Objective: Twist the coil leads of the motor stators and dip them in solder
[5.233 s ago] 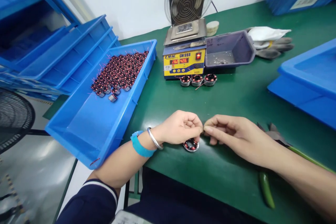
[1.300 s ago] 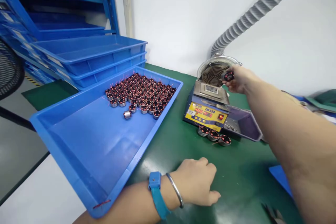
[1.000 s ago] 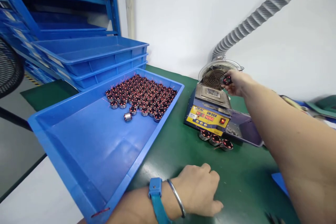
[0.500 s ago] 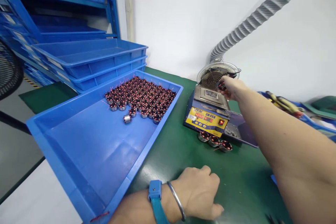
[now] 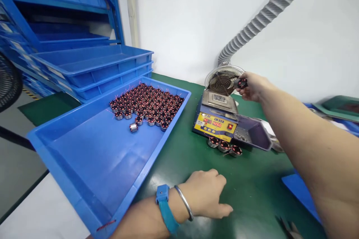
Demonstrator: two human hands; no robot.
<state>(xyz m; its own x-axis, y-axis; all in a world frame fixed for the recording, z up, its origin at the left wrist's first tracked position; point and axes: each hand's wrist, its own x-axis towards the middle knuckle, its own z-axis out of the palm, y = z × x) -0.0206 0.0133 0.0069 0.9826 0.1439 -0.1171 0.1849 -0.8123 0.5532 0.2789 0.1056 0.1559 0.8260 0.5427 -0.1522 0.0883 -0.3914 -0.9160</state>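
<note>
My right hand (image 5: 250, 86) pinches a motor stator (image 5: 240, 83) with dark core and copper windings. It is up beside the round fume hood opening, above the back right of the yellow-fronted solder pot (image 5: 214, 125). My left hand (image 5: 206, 193) rests on the green table, fingers curled under and thumb out to the side, with nothing seen in it. A blue wrist strap (image 5: 166, 209) and a metal bangle are on that wrist. Three more stators (image 5: 224, 145) stand in a row against the front of the solder pot.
A blue tray (image 5: 103, 190) on the left holds many stators at its far end, one lying on its side. Stacked blue bins (image 5: 112, 68) stand behind it. A grey duct (image 5: 252, 26) rises from the hood. A purple box (image 5: 256, 134) and dark cutters (image 5: 290, 229) lie to the right.
My right hand has drawn slightly back and turned, so the stator shows more clearly away from the hood. The view has shifted a little; my left hand stays resting on the table.
</note>
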